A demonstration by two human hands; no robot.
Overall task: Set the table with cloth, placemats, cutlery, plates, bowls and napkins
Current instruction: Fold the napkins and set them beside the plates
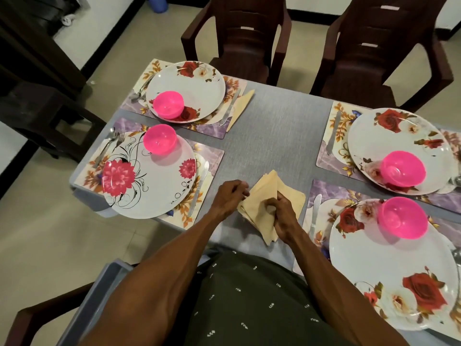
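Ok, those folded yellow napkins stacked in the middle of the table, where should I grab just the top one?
Pinch the top napkin at its far pointed corner, coming from above. The stack is fanned, so the layers separate there, while the near edges lie bunched under the right hand and left hand.

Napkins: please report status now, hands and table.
Both hands on napkin stack, left hand pinching its edge, right hand gripping the middle. One napkin placed, far-left setting. Three settings without napkin. Nothing in the way.
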